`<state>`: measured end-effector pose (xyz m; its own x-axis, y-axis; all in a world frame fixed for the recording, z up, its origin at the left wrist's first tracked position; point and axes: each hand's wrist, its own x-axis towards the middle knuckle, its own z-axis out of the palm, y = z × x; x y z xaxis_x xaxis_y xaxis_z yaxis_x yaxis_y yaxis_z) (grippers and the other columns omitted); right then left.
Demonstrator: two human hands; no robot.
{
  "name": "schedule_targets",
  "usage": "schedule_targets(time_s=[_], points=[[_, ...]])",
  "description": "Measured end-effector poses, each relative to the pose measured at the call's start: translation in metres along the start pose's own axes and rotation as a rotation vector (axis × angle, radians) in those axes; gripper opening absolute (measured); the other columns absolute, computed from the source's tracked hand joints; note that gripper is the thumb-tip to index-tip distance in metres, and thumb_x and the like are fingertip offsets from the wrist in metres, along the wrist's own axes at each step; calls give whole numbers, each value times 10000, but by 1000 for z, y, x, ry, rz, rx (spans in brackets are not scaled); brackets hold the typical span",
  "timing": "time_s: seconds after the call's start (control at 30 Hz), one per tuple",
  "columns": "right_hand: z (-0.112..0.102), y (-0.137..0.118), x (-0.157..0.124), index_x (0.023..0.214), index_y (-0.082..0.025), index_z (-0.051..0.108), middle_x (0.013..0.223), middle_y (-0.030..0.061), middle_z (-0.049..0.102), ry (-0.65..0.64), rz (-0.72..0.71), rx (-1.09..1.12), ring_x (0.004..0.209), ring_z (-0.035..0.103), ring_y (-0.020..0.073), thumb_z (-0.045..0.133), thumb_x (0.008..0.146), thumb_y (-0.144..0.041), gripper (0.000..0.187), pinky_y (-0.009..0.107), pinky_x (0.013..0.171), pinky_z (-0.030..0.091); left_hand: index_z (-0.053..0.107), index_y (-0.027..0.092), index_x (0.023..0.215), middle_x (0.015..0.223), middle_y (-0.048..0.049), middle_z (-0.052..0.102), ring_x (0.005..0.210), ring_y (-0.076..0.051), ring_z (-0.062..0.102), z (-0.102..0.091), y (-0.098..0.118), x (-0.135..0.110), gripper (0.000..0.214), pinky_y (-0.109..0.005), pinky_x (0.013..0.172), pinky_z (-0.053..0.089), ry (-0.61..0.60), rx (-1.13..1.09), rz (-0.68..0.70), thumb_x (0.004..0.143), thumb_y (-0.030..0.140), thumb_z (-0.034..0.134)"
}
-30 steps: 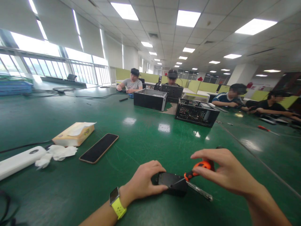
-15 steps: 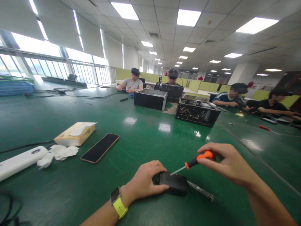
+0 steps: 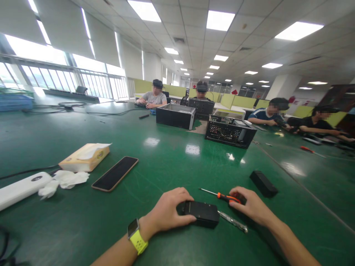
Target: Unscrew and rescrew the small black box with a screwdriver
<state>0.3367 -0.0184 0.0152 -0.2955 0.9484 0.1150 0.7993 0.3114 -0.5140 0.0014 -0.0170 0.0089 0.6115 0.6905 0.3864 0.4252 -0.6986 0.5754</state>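
Note:
My left hand point(image 3: 170, 208), a watch with a yellow strap on its wrist, is closed around the left end of a small black box point(image 3: 203, 213) on the green table. To its right, my right hand point(image 3: 248, 203) grips the orange and black handle of a screwdriver point(image 3: 223, 196). The screwdriver's thin shaft points left, low over the table behind the box, and its tip is apart from the box. A slim silver metal tool point(image 3: 233, 222) lies against the box's right end. Beyond my right hand rests another black block point(image 3: 263, 183).
Left of my hands lie a phone point(image 3: 115, 173), a tissue pack point(image 3: 84, 158), crumpled tissues point(image 3: 69, 179) and a white device point(image 3: 23, 189). Two computer cases point(image 3: 176, 116) stand ahead on the green table point(image 3: 163, 159). Several people sit at the far side. A red screwdriver point(image 3: 307, 149) lies far right.
The screwdriver has come away from the box's top and dropped toward the table with my right hand. The black block behind that hand now shows. My left hand keeps its hold.

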Motion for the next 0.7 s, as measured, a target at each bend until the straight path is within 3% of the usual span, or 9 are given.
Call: schedule_targets(time_s=[0.1,0.2,0.27,0.37,0.5,0.6,0.7], points=[[-8,-12,-6,770,-185,632,795,41,661,13,-27,-88,751,590,198,591,873,-454,292,310,698,436,677,186,1049,987,-56,670,898,-227,627,1,0,0,359,-325,826,503,0,6,-5,747,345,787],[-7,-26,-15,734,-205,650,686,4,646,-146,66,-171,632,563,174,714,764,-496,300,262,565,342,682,186,1044,975,-59,671,894,-232,625,2,-2,1,356,-332,818,504,-3,14,-8,750,361,783],[-3,-32,-20,777,-229,676,686,-9,657,-223,122,-238,611,556,169,784,684,-441,256,251,538,284,686,179,1047,972,-65,670,898,-234,625,1,-3,2,361,-337,824,503,-5,14,3,753,366,783],[-1,-34,-22,732,-220,659,712,-9,654,-237,92,-255,641,551,164,714,729,-288,87,252,560,284,694,176,1054,966,-69,671,893,-232,629,0,-3,2,364,-336,822,505,-5,11,11,761,373,781],[-18,-26,-23,701,-182,607,696,-14,593,-227,44,12,654,513,143,625,811,-271,142,250,607,348,709,181,1053,960,-68,678,880,-231,637,-1,-2,2,367,-330,807,514,-5,24,11,758,387,782],[-30,-20,-26,704,-169,608,630,-36,523,-316,64,268,608,462,124,666,806,-379,241,239,585,354,718,180,1053,955,-68,683,870,-231,641,-1,-2,2,370,-328,794,521,0,39,17,757,394,780],[-29,-19,-28,704,-156,649,601,-40,525,-440,74,375,575,448,114,745,731,-421,283,231,549,335,724,184,1060,952,-69,689,867,-230,645,-1,-3,2,375,-323,785,527,8,43,22,762,405,774]])
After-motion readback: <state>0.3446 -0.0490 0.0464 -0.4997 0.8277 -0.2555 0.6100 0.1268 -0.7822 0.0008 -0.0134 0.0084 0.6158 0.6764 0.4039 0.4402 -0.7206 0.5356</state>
